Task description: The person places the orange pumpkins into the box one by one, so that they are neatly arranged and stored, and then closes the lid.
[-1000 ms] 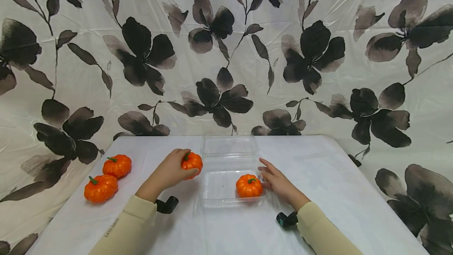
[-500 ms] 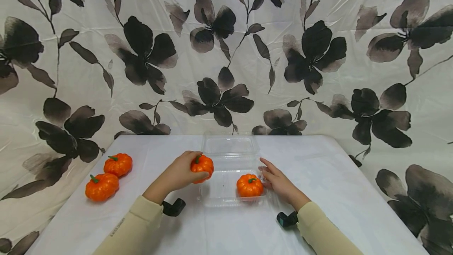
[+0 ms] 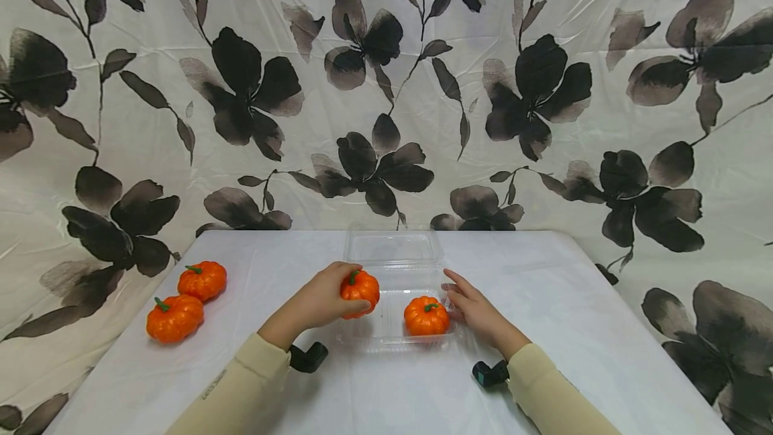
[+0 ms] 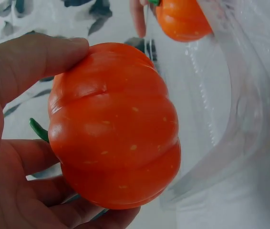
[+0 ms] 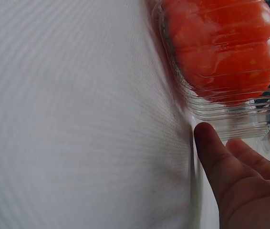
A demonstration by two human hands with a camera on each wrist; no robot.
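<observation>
A small orange toy pumpkin (image 3: 366,291) with a green stem is gripped in my left hand (image 3: 317,299), over the left part of a clear plastic clamshell box (image 3: 377,340). In the left wrist view, the thumb lies on one side of this pumpkin (image 4: 116,124) and the fingers curl under the other; the box wall (image 4: 249,119) is beside it. Another pumpkin (image 3: 426,317) sits in the right part of the box. My right hand (image 3: 480,314) is at the box's right side, fingers fairly straight. The right wrist view has its fingertips close against the ribbed wall (image 5: 235,117).
The box's clear lid (image 3: 392,248) lies folded back towards the far table edge. Two more pumpkins, a nearer one (image 3: 175,319) and a farther one (image 3: 202,280), stand at the left of the white-covered table (image 3: 392,395). Behind hangs a floral cloth (image 3: 447,153).
My left hand has carried its pumpkin rightward, from beside the box to over its left part. The right hand has stayed at the box's right side.
</observation>
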